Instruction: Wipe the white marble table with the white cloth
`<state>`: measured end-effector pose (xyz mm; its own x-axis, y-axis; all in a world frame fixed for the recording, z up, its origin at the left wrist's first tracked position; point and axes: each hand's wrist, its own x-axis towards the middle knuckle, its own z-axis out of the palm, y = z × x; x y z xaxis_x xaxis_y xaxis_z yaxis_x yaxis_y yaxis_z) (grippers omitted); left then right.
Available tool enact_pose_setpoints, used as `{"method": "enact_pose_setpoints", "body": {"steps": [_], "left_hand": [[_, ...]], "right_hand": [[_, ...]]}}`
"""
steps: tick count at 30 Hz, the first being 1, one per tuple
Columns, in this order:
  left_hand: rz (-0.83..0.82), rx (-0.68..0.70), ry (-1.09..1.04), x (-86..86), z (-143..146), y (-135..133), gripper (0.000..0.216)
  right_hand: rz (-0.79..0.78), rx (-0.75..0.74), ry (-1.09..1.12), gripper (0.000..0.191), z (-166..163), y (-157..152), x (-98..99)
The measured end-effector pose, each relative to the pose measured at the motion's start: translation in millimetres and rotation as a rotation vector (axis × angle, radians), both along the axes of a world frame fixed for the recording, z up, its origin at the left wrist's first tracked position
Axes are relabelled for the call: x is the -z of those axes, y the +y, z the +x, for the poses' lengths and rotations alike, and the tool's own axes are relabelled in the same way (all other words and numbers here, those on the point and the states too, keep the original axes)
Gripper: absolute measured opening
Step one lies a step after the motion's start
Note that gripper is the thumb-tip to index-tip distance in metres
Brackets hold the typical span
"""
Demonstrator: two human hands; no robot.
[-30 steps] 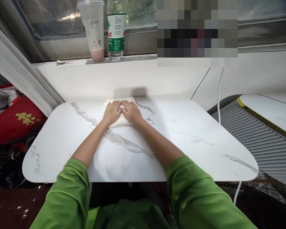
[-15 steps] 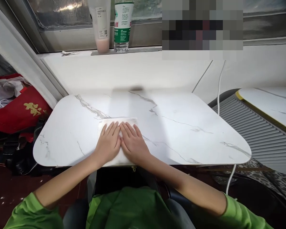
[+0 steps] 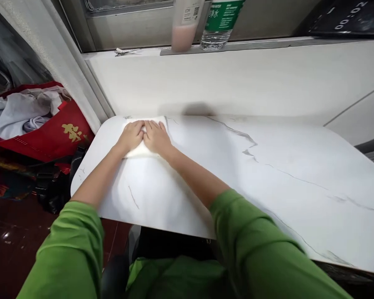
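A folded white cloth [image 3: 143, 150] lies flat on the white marble-patterned tabletop [image 3: 187, 199], close to its far left edge by the wall. My left hand [image 3: 131, 136] presses palm-down on the left part of the cloth, fingers pointing away from me. Beside it, my right hand [image 3: 156, 137] rests flat on the right part, with the two hands touching near the fingertips. Neither hand is wrapped around anything. Much of the cloth's middle is hidden under the hands.
On the window sill stand a cup with pink contents [image 3: 183, 37], a water bottle with a green label [image 3: 222, 25] and a dark screen [image 3: 339, 20]. A red bag [image 3: 52, 133] holding clothes sits left of the table. A cord [image 3: 355, 104] runs along the wall at right.
Both hands have slid the cloth from the table's near middle to the far left. The fingers stay flat on it. The head view has shifted left and down.
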<state>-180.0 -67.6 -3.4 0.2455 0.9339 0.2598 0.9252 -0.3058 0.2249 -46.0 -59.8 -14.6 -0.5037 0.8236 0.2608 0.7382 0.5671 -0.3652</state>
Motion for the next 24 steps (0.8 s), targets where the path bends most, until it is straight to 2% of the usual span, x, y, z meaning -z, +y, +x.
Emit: {"method": "enact_pose_setpoints", "body": {"steps": [3, 6, 9, 12, 14, 17, 20, 22, 24], "left_hand": [[-0.002, -0.005, -0.014, 0.6, -16, 34, 0.046], [-0.024, -0.034, -0.006, -0.8, -31, 41, 0.048], [-0.024, -0.157, -0.006, -1.6, -47, 26, 0.049], [-0.002, -0.318, -0.005, -1.7, -57, -3, 0.049], [0.010, -0.430, -0.006, -2.1, -53, -23, 0.049], [0.004, -0.602, -0.002, -4.0, -30, -43, 0.049], [-0.004, -0.712, 0.009, -5.4, 9, -43, 0.049], [-0.008, -0.708, 0.023, -4.6, 42, -34, 0.048], [-0.016, -0.646, 0.048, -1.7, 84, -18, 0.047]], "right_hand": [[0.010, 0.065, 0.039, 0.053, -21, 31, 1.4], [0.034, 0.080, 0.045, 0.051, -41, 41, 1.4], [0.069, 0.006, 0.030, 0.050, -60, 36, -0.3], [0.102, -0.148, 0.034, 0.050, -69, 25, -3.4], [0.109, -0.266, 0.032, 0.049, -68, 18, -5.9], [0.080, -0.402, 0.021, 0.048, -55, 18, -9.7], [0.049, -0.487, 0.047, 0.050, -29, 30, -11.3], [0.027, -0.489, 0.061, 0.052, 1, 43, -9.8], [0.010, -0.443, 0.063, 0.053, 44, 59, -5.6]]}}
